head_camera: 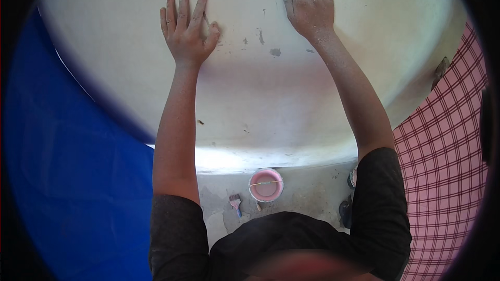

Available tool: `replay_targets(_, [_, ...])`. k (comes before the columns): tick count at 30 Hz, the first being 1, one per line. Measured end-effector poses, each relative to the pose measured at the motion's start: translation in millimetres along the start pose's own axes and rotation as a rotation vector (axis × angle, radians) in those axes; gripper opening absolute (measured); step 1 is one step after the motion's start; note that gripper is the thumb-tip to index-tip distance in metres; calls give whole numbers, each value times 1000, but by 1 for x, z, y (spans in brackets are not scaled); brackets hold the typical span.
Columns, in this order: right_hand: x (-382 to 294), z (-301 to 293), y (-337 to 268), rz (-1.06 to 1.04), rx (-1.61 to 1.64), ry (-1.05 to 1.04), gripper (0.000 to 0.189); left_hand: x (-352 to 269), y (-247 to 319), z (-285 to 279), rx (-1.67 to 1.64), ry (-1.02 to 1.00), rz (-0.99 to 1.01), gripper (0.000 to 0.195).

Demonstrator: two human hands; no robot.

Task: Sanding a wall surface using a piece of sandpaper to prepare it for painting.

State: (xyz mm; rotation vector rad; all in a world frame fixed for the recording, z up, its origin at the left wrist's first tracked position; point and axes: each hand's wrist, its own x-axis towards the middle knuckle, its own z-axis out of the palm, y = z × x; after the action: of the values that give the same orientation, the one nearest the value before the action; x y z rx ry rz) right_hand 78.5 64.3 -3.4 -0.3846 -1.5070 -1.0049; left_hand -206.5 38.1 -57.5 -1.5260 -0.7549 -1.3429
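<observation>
Before me is a large, smooth, pale surface [250,97] that curves at its sides and carries several grey scuffs. My left hand [187,33] lies palm down against it at the upper left, fingers spread. Dust covers the skin. Farther right and higher, my right hand [311,8] is also laid palm down on the surface, thumb out to the side and fingers a little apart. No tool shows in either hand; what is under the palms is hidden. Grey scuff marks [275,52] lie between the two hands.
On the floor [297,191] below stands a pink bucket [266,185] with a thin handle. A paintbrush [235,203] and a small wooden-handled tool [258,205] lie beside it. Blue sheeting [78,171] hangs at left, pink checked cloth [437,156] at right. A partly hidden container [352,178] stands near my right sleeve.
</observation>
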Motion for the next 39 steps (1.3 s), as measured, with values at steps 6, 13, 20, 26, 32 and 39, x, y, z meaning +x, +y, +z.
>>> replay_targets(6, [17, -33, -36, 96, -419, -415, 76, -5, -5, -7, 29, -16, -12, 59])
replay_targets(13, [23, -38, -41, 106, -475, -407, 75, -3, -2, -10, 20, 25, -12, 57])
replay_targets(20, [19, -32, -39, 91, -444, -339, 71, 1, -8, -14, 11, 17, 21, 57])
replay_targets(26, [6, -29, -23, -18, -406, -129, 58, 2, 2, -12, 17, 7, -16, 55])
replay_targets(32, [-16, -31, -30, 29, -402, -163, 63, -5, 4, -11, 26, 15, -57, 58])
replay_targets(39, [-81, -32, -100, 266, -364, -293, 69, -1, 2, -9, 15, 11, -58, 58])
